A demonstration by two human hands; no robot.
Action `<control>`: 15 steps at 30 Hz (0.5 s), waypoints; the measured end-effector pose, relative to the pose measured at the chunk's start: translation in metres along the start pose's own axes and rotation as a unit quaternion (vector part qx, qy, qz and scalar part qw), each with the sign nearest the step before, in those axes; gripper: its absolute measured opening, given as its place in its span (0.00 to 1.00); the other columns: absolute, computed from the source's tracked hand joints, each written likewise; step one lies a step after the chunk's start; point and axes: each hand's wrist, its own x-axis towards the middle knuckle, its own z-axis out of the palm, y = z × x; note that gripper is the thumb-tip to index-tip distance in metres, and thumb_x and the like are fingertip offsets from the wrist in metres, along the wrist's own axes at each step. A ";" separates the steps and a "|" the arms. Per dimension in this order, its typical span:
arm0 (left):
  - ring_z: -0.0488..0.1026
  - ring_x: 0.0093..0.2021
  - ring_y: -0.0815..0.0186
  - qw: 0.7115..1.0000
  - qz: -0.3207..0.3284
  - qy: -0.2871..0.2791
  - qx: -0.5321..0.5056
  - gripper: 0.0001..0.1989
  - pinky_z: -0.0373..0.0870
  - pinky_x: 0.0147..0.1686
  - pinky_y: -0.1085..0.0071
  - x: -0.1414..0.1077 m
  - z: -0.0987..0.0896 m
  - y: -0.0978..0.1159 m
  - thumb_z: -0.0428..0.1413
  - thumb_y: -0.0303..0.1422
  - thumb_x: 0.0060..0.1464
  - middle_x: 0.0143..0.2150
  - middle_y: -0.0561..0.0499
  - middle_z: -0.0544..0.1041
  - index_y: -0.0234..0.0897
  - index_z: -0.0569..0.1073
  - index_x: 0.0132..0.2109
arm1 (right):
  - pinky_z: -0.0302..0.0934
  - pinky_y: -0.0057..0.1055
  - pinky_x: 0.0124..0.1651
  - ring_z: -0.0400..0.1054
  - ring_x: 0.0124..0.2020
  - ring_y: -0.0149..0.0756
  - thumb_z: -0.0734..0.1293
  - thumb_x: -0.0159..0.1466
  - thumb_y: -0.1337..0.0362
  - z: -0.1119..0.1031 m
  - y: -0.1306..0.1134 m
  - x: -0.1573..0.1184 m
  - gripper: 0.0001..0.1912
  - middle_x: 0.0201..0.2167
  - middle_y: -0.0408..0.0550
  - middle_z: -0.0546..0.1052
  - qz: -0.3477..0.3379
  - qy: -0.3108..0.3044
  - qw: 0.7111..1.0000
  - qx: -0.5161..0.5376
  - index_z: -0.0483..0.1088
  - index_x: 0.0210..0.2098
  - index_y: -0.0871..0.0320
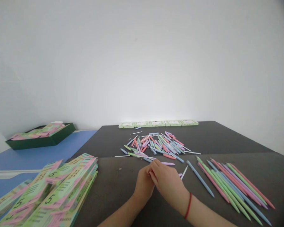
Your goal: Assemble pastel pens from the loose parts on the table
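Observation:
My left hand and my right hand, with a red cord at its wrist, meet over the dark table in front of the pen-part pile. Both have curled, closed fingers, and whatever is between them is hidden. Just beyond the fingers lies a purple pen barrel. Past the right knuckles a white refill shows, close to a partly hidden purple piece. A loose heap of pastel pen parts and thin white refills spreads farther back. Right of my right hand rests a single blue pen.
A row of pastel pens lies at the right. Stacked green-and-pink boxes fill the near left. On a blue surface sits a dark green tray of packaging. Flat pale green boxes line the back edge by the wall.

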 end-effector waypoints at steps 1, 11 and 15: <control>0.64 0.25 0.68 1.000 -0.001 0.006 0.006 0.07 0.59 0.25 0.75 0.001 -0.001 -0.001 0.53 0.25 0.49 0.23 0.54 0.70 0.33 0.71 0.24 | 0.61 0.29 0.31 0.71 0.32 0.37 0.60 0.63 0.70 -0.006 0.006 -0.001 0.05 0.33 0.45 0.75 -0.003 0.015 0.999 0.034 0.65 0.33 0.56; 0.72 0.39 0.63 0.999 0.034 -0.004 0.015 0.07 0.65 0.40 0.71 0.003 -0.005 0.000 0.56 0.29 0.52 0.37 0.51 0.77 0.40 0.77 0.38 | 0.56 0.26 0.27 0.65 0.23 0.31 0.58 0.64 0.66 -0.040 0.070 0.015 0.07 0.21 0.40 0.70 -0.048 -0.065 0.969 0.235 0.64 0.30 0.57; 0.71 0.38 0.62 0.998 0.052 -0.010 0.028 0.03 0.65 0.41 0.70 0.002 -0.006 0.002 0.57 0.29 0.50 0.35 0.50 0.76 0.39 0.76 0.34 | 0.57 0.29 0.35 0.67 0.31 0.35 0.63 0.61 0.65 -0.038 0.064 0.021 0.08 0.27 0.45 0.74 -0.104 -0.107 0.969 0.197 0.70 0.27 0.58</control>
